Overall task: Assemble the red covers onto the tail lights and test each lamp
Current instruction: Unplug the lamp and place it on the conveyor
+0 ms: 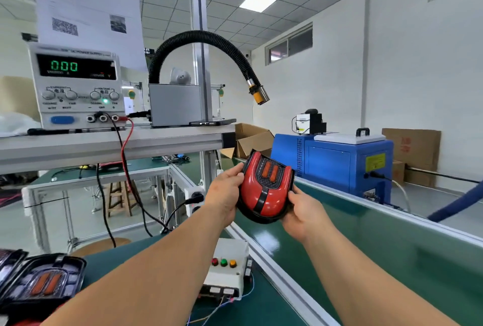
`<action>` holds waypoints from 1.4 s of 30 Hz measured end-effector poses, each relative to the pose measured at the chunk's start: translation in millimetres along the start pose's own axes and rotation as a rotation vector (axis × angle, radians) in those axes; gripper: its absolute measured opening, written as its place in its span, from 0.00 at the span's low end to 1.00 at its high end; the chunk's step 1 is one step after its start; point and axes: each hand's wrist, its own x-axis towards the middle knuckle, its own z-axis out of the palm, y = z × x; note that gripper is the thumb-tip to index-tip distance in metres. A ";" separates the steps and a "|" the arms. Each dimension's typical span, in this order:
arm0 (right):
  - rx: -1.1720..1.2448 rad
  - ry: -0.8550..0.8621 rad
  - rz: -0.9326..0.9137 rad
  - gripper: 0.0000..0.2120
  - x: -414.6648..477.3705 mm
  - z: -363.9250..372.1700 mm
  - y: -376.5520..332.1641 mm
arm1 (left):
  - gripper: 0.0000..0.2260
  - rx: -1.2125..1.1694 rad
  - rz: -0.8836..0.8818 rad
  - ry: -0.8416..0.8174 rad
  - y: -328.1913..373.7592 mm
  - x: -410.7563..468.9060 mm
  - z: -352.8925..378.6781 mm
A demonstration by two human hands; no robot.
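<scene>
Left grip [225,196] and right grip [304,217] together grasp one tail light [269,172], held in the air with its face toward the camera. The left thumb lies on the upper left rim, with the fingers curled behind the housing. The right thumb presses the lower right rim, with its fingers also behind. A red cover [251,195] sits on the unit, split by a black centre stripe. Above the stripe, a black panel carries two orange bars.

Directly beneath the grips runs a green conveyor belt [366,242] with aluminium side rails. Below the left grip, just beside the near rail, a white control box [227,278] rests on the tabletop [264,307]. It shows red, green and yellow buttons, and thin wires leave its lower edge. Well below and to the left of the grips, further tail lights [44,281] with black faces lie on the tabletop.

Up and to the left of the grips, a power supply [75,85] stands on a raised shelf [104,142], its display reading 000. A red lead [127,158] and a black lead [103,195] hang from its terminals. Above the grips, a black corrugated hose [198,35] arcs over to a yellow-tipped nozzle [260,97]. Behind the right grip stands a blue machine [332,166]. An open cardboard box [252,140] sits just behind the tail light.
</scene>
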 end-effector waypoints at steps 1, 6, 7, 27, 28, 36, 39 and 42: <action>0.004 -0.005 0.003 0.17 -1.5 1.0 1.7 | 0.15 0.013 0.003 0.001 2.1 -1.1 -2.5; -0.020 -0.005 -0.031 0.17 -15.0 0.1 -3.9 | 0.13 0.045 0.017 -0.020 2.4 -8.6 -1.7; -0.038 0.005 -0.047 0.17 -19.6 -2.7 -6.8 | 0.14 0.069 0.023 -0.040 1.9 -12.1 1.2; -0.344 0.621 -0.407 0.16 -189.7 -152.6 -58.0 | 0.17 0.311 0.000 -0.525 -70.4 -152.7 118.6; -0.357 0.656 -0.434 0.15 -202.9 -161.7 -64.7 | 0.17 0.295 -0.003 -0.552 -73.3 -164.7 128.7; -0.593 0.887 -0.470 0.20 -293.3 -235.8 -106.0 | 0.17 0.258 0.022 -0.725 -99.1 -240.6 195.2; -0.727 0.982 -0.439 0.18 -325.0 -260.7 -117.8 | 0.18 0.287 0.033 -0.773 -111.6 -262.4 222.5; -0.801 1.004 -0.375 0.15 -346.4 -280.1 -125.4 | 0.18 0.343 0.044 -0.814 -121.8 -276.8 243.6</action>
